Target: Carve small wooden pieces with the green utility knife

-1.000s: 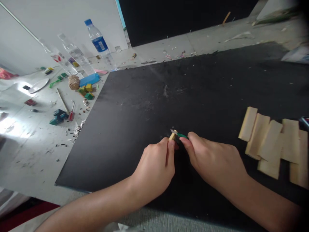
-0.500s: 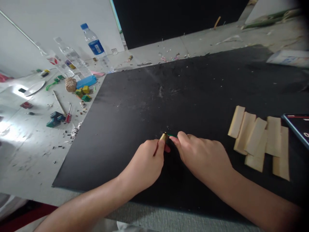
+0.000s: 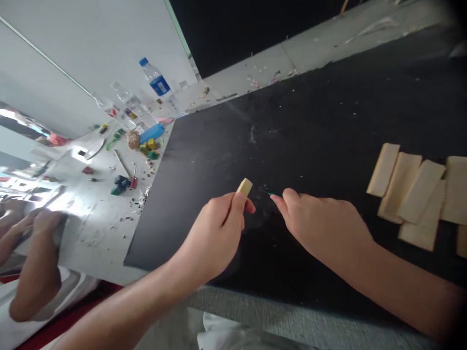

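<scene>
The black mat spreads beneath my work, wide and scuffed with pale marks. To my right, several strips lie on it, flat, cream-coloured and yellower along their edges, some overlapping. Beyond the mat's far left corner stand three clear plastic bottles; the nearest to the mat wears a blue cap and blue label, and I cannot tell whether any of them holds liquid. My right hand is curled over the mat, fingers clenched on something slim, thumb pressed along it. My left hand grasps the wood, thumb laid against its side. That piece is short, pale yellow and squared, with flat faces and a blunt end that juts up and forward, tilted, above the mat. Smallest is the green knife in my right fingers, mostly covered, its thin tip blurred, near the wood but apart from it.
</scene>
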Available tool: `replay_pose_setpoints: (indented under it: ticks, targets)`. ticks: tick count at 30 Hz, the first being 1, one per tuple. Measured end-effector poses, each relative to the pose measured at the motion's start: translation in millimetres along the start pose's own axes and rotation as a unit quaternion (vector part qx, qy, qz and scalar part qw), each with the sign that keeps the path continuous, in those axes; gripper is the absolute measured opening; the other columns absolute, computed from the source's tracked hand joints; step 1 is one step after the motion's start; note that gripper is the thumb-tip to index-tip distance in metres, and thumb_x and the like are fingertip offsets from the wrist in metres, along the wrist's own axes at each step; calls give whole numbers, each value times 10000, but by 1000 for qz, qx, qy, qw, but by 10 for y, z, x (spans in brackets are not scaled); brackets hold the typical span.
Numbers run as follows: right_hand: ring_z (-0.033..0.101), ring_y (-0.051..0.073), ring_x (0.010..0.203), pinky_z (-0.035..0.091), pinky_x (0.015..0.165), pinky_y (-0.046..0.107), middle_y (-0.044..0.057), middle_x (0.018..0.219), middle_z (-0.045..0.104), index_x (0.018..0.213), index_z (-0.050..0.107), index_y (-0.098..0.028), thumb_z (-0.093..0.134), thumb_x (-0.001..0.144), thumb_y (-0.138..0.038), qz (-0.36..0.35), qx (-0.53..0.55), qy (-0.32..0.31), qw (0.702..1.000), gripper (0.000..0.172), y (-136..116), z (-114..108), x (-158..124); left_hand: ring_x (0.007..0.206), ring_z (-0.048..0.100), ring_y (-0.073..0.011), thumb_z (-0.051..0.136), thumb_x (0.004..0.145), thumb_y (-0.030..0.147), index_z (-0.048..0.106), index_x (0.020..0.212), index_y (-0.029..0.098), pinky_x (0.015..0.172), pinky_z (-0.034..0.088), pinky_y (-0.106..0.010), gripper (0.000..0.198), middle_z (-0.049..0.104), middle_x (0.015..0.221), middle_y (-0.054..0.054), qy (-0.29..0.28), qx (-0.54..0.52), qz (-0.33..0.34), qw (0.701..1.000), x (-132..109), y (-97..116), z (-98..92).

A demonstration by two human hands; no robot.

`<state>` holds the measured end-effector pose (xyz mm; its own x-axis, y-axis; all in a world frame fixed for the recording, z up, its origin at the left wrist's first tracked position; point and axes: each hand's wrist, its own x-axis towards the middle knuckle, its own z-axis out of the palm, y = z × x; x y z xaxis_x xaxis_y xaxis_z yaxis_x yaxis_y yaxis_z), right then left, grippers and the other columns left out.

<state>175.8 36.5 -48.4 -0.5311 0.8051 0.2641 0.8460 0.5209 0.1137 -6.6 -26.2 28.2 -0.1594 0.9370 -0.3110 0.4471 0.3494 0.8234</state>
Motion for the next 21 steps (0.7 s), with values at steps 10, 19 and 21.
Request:
replay_pose_setpoints:
  ticks: [10,19,21]
  targets:
    - [576,194,484,121,500,277,-5,612,619,798,492,-218,248,1086,-505,58,124,-6,991,474,173,43,90,581,498,-120,334,1086,390,637,892,196,603,343,-281,409,567,665,22,22,148,121,981,393,-171,312]
    - [514,161,413,134,451,246,-36,533,531,753,467,-216,314,1083,-475,12,117,57,991,447,151,85,89,564,537,-164,287,1083,364,555,889,197,585,309,-309,371,620,694,-13,4,204,107,973,370,-185,388]
    - [518,164,410,135,448,242,-36,530,526,749,465,-217,332,1080,-470,6,108,64,992,438,151,91,92,558,532,-166,283,1082,354,530,875,203,577,295,-306,356,617,698,-14,10,218,108,970,359,-187,394]
